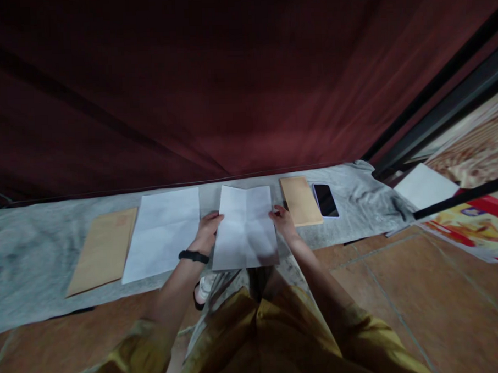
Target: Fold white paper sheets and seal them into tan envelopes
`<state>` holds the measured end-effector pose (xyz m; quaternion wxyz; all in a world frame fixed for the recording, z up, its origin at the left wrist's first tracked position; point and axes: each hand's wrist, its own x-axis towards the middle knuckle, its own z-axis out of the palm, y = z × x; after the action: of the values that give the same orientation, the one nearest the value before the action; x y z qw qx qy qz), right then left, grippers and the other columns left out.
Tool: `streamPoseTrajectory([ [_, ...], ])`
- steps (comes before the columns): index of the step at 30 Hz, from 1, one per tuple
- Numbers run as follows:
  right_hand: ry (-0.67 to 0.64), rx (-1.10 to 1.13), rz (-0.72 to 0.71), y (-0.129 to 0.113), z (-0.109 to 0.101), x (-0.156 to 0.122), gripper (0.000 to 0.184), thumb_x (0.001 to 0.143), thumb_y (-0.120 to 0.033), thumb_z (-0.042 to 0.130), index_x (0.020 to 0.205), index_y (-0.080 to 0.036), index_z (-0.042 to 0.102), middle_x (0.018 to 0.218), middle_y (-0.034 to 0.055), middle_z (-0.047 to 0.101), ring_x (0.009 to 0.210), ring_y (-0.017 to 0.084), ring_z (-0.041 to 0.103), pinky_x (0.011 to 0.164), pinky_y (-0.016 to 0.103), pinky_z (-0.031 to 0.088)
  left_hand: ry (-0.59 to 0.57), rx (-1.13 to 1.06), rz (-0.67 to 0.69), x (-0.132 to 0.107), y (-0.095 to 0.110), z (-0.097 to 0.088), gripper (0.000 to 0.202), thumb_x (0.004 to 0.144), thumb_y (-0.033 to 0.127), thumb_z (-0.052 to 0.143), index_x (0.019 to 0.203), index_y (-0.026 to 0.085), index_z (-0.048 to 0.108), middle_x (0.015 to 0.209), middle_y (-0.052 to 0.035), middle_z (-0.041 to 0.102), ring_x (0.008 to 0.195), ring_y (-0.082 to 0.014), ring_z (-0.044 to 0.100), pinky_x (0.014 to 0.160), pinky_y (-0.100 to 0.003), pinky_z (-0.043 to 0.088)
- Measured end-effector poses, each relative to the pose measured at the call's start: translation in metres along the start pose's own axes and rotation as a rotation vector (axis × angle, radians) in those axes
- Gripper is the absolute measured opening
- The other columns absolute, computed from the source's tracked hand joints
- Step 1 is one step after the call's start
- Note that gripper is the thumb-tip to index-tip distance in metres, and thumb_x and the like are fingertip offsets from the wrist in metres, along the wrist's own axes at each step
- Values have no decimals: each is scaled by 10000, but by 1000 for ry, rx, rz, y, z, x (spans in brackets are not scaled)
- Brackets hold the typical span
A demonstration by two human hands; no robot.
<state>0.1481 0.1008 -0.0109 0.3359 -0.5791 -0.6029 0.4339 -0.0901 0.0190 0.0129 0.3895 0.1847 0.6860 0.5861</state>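
A white sheet of paper (245, 230) with crossing fold creases is held flat in front of my body. Closed on its left edge is my left hand (208, 228), wearing a black wristband. The right edge is pinched by my right hand (282, 219), thumb and fingers together. To the left of the held sheet lies a stack or sheet of white paper (162, 234) with a faint crease. Farther left are brown envelopes (103, 248). Just right of my right hand rests another brown envelope (301, 200), beside a phone (326, 200) with a dark screen.
A grey cloth (357, 204) covers the long narrow surface. Behind it hangs a dark red curtain (228, 99). At the right stand a black metal frame (435, 112), a white card (426, 185) and a colourful printed board (477, 226). Brown floor tiles (401, 273) show below.
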Motion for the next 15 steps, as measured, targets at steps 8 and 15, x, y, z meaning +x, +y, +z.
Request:
streamPoseTrajectory([
  [8, -92, 275, -82, -64, -25, 39, 222, 710, -395, 629, 809, -196, 634, 621, -59, 580, 571, 103, 524, 557, 207, 416, -4, -2, 98, 5, 72, -4, 312, 483, 239, 870, 705, 166, 662, 652, 19, 662, 623, -128, 583, 594, -241, 441],
  [15, -76, 418, -358, -124, -69, 56, 166, 740, -339, 700, 809, -206, 628, 744, -45, 635, 683, 109, 562, 683, 232, 456, -59, -4, 542, -5, 142, -14, 264, 634, 294, 816, 780, 163, 639, 686, 42, 611, 624, -96, 561, 641, -227, 476],
])
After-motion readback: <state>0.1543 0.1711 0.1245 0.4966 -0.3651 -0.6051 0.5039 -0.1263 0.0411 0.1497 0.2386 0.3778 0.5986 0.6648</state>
